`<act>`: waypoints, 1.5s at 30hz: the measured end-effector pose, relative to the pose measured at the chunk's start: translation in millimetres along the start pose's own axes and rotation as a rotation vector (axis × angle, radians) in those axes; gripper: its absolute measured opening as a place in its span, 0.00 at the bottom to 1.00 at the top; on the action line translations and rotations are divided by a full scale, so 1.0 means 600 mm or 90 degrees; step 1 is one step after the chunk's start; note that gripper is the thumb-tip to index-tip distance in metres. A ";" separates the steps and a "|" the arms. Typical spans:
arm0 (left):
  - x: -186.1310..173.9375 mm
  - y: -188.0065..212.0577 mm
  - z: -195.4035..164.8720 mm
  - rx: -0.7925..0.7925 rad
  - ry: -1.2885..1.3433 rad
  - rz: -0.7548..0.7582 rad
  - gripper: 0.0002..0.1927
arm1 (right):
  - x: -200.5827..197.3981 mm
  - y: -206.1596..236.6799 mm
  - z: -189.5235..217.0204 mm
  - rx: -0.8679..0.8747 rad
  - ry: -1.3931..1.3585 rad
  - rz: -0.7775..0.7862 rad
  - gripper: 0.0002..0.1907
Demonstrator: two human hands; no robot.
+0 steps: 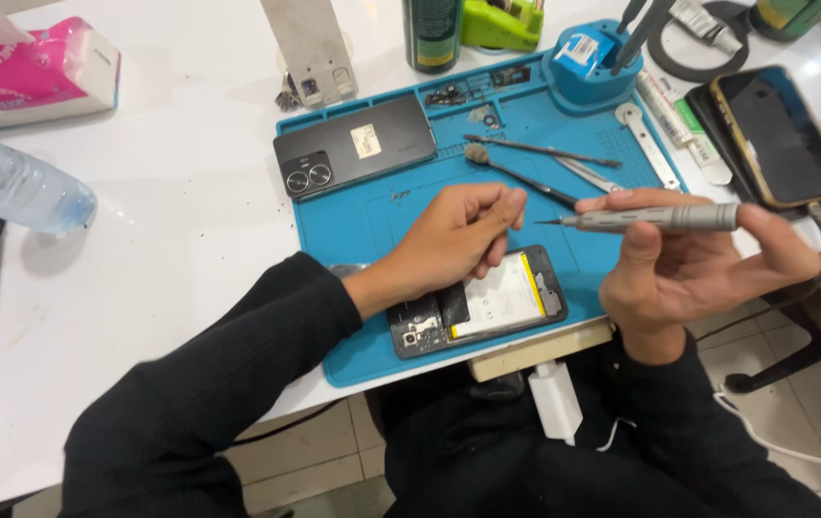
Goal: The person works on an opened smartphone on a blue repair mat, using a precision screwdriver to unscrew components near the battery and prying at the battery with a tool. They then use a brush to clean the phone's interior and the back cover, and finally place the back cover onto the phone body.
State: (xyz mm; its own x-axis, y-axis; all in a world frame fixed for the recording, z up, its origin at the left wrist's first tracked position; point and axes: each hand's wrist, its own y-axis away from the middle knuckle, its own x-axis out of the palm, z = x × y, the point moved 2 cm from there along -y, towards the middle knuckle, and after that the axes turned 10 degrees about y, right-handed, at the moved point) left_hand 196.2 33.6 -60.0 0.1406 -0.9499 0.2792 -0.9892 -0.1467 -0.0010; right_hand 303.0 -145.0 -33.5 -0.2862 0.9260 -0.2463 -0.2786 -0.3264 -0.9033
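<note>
on the blue mat (372, 225), near its 6 o'clock edge, lies an open phone (487, 305) with its back off, so its white battery shows. the left hand (458, 235) rests on the phone's 10 o'clock corner. its fingers are curled in loosely, and i cannot tell if they pinch anything. the right hand (689, 264) is at 3 o'clock from the phone, up off the mat. it is closed around a grey screwdriver (655, 219), thumb on top, with the thin tip pointing to 9 o'clock, toward the left hand's fingertips but not touching them.

at 11 o'clock on the mat lies the phone's dark back cover (353, 146), with two round camera rings. at 1 o'clock lie a brush (516, 171) and tweezers (588, 175). a blue cup (591, 67) holding tools stands at the mat's far corner. off the mat at 2 o'clock lies another phone (780, 134). far at 10 o'clock are a pink tissue pack (31, 69) and a clear bottle (12, 187).
</note>
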 end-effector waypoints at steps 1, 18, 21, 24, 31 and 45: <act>-0.003 -0.002 -0.001 0.001 -0.006 0.001 0.23 | 0.005 0.003 -0.002 0.002 0.003 -0.015 0.22; 0.001 -0.001 -0.001 -0.005 -0.035 0.018 0.22 | 0.012 0.016 -0.002 0.023 -0.022 -0.015 0.23; 0.002 -0.001 -0.003 -0.006 -0.037 0.015 0.22 | 0.012 0.017 -0.002 0.019 -0.024 -0.009 0.23; 0.002 0.000 -0.004 -0.013 -0.042 0.015 0.22 | 0.012 0.017 -0.003 0.024 -0.026 -0.005 0.22; 0.002 -0.001 -0.006 -0.015 -0.047 0.011 0.22 | 0.011 0.010 -0.001 0.018 -0.033 0.016 0.23; 0.002 -0.004 0.000 -0.012 -0.058 0.020 0.22 | 0.008 0.004 -0.003 0.060 -0.080 0.041 0.24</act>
State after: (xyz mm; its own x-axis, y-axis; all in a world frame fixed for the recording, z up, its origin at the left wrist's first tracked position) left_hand 198.6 32.9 -59.9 0.1114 -0.9751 0.1916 -0.9937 -0.1117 0.0092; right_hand 302.5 -141.2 -37.7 -0.4173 0.8735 -0.2508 -0.3395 -0.4058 -0.8486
